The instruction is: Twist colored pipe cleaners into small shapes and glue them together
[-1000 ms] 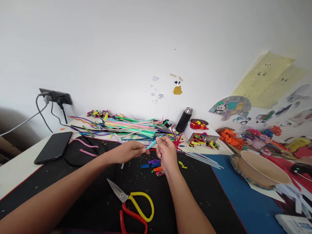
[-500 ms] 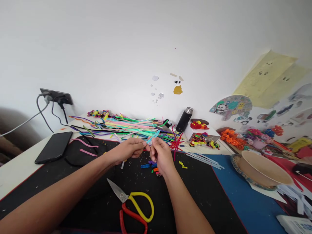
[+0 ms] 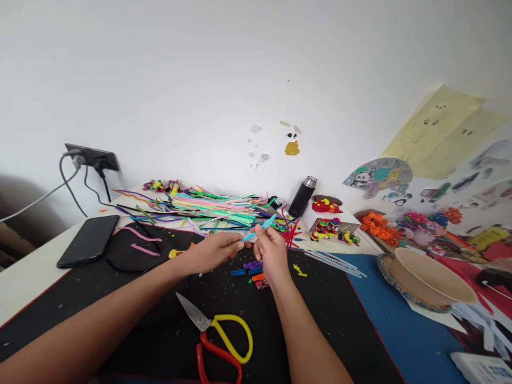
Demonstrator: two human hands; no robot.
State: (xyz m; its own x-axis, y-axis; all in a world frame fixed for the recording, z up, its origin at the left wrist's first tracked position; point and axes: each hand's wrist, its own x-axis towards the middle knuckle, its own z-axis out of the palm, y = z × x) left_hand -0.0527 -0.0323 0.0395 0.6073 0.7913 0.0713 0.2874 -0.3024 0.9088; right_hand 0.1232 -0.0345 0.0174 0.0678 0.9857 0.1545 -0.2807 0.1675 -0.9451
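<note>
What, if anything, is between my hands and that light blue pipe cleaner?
Nothing visible. The left hand and right hand both already pinch the light blue pipe cleaner above the black mat; the scissors lie nearer you, apart.

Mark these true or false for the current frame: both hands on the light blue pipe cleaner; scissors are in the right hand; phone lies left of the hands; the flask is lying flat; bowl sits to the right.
1. Both the left hand and the right hand pinch the light blue pipe cleaner. True.
2. The scissors are in the right hand. False: they lie on the black mat, untouched.
3. The phone lies left of the hands. True.
4. The flask lies flat. False: it stands upright by the wall.
5. The bowl sits to the right. True.
</note>
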